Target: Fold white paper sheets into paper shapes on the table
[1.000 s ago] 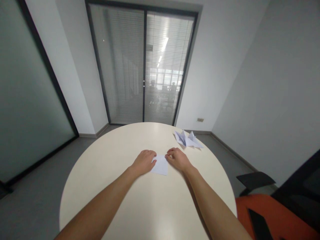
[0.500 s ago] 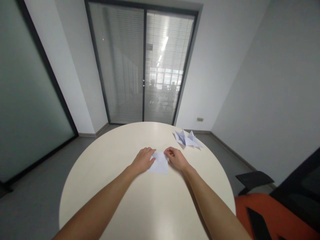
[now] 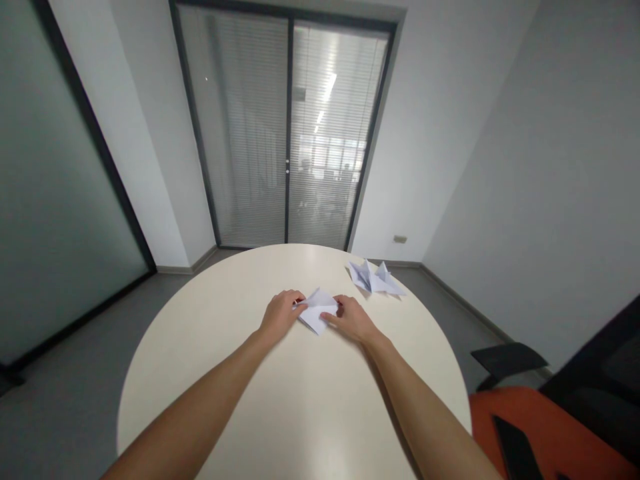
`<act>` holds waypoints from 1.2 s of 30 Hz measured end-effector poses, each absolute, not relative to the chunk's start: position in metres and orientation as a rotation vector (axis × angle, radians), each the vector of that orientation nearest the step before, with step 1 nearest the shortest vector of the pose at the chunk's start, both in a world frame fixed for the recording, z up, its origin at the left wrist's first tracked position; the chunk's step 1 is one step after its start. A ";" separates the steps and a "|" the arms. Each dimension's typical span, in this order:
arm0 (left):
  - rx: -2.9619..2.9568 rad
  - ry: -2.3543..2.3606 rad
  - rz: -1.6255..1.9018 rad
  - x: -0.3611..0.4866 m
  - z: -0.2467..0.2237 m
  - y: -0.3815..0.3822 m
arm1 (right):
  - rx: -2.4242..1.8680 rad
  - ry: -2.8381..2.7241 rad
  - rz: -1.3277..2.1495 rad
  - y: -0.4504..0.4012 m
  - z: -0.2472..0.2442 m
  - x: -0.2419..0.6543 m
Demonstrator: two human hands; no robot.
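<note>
Your left hand (image 3: 284,315) pinches folded white paper (image 3: 319,312) at its nine o'clock; your right hand (image 3: 353,319) grasps its three o'clock. Paper at your twelve, over round table (image 3: 305,407). Folded paper shapes (image 3: 377,280) at table's one o'clock.
</note>
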State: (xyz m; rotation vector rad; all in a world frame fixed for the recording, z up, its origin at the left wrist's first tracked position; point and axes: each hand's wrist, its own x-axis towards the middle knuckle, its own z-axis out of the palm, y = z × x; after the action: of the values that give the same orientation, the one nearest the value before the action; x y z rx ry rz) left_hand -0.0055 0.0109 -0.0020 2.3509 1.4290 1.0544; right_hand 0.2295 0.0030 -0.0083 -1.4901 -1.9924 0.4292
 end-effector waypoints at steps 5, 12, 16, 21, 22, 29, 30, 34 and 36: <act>2.158 1.318 1.262 -0.002 -0.005 0.015 | -1.380 -1.728 0.745 0.005 -0.017 0.221; 1.999 1.227 1.320 0.002 -0.005 0.015 | -1.063 -1.627 0.932 0.011 -0.018 0.217; 1.948 1.169 1.340 0.002 -0.004 0.015 | -1.237 -1.765 0.645 0.011 -0.014 0.224; 1.982 1.171 1.391 0.002 0.000 0.015 | -1.235 -1.889 0.482 0.008 -0.008 0.230; 2.010 1.164 1.389 0.001 0.001 0.015 | -1.214 -1.915 0.461 0.007 -0.008 0.230; 2.438 1.117 1.157 -0.016 0.003 0.010 | -1.206 -2.053 0.286 0.008 -0.008 0.240; 2.499 1.145 1.066 -0.019 0.003 0.010 | -1.199 -2.096 0.256 0.008 -0.008 0.241; 2.636 1.173 0.816 -0.024 0.002 0.008 | -1.181 -2.271 0.189 0.007 -0.006 0.241; 2.662 1.144 0.757 -0.025 0.001 0.008 | -1.169 -2.331 0.192 0.005 -0.004 0.240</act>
State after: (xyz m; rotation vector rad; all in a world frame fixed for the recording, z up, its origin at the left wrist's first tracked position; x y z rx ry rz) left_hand -0.0254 0.0079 0.0012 2.6619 1.1438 0.7570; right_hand 0.2397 0.0052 -0.0041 -1.1686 -2.3306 0.1919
